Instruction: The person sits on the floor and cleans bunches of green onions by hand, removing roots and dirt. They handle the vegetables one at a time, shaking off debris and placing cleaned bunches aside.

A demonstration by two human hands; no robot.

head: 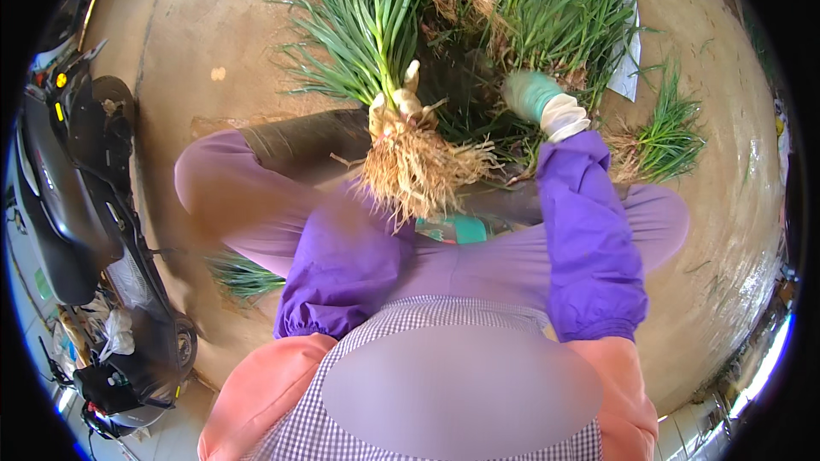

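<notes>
My left hand (405, 101), its fingertips pale and partly covered by stems, is closed around a bunch of long green allium plants (381, 32). The leaves fan upward, and a thick tangle of tan roots (423, 173) hangs below the grip toward my lap. To the right, my right hand (530, 95) wears a green glove with a white cuff. Motion blurs it, and its fingers cannot be made out. It is at the near edge of a large heap of similar plants (551, 6), beside dark, shaded leaves between my hands.
A small bundle of plants (666, 131) lies on the concrete floor (730, 205) beyond my right knee. More leaves (246, 275) lie by my left thigh. A white sheet (626, 51) shows beside the heap. A black motor scooter (70, 205) stands at the left.
</notes>
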